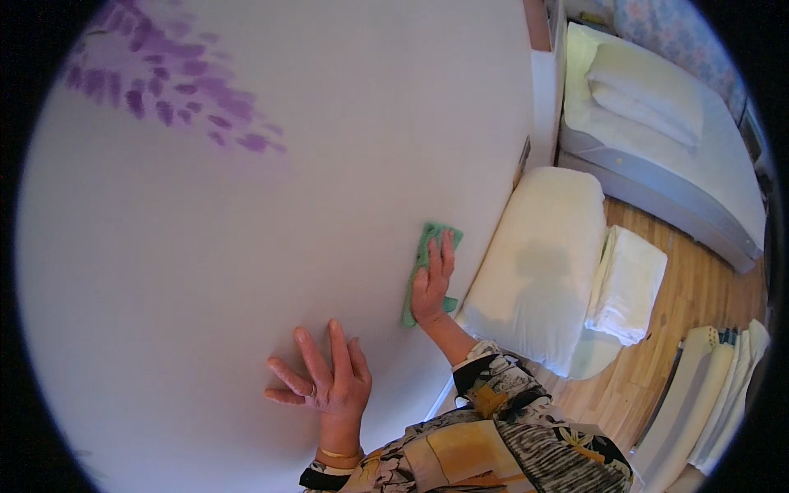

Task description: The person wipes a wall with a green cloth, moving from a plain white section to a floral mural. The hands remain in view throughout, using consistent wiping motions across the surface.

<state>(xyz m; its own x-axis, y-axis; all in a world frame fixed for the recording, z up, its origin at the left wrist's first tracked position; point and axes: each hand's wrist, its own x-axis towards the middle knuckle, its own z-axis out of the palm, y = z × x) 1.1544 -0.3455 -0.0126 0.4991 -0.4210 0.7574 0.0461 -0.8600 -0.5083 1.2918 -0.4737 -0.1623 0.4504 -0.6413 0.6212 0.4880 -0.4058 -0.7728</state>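
Observation:
My right hand [431, 283] presses a folded green cloth [416, 306] against the pale wall [246, 263]. Its fingers point upward over the cloth, and the cloth's edges show around them. Lower and to the left, my left hand [333, 382] rests on or close to the same wall with its fingers spread. It holds nothing; a ring is on one finger and a thin bracelet is at the wrist. Both forearms come out of patterned sleeves.
Purple painted blossoms [173, 70] cover the wall's upper left. On the right, a white-covered bed [542, 255] stands beside the wall, with folded white bedding [631, 279] next to it. Another bed [657, 193] is farther back. Wooden flooring [633, 361] lies between, and rolled or folded bedding [699, 394] sits at lower right.

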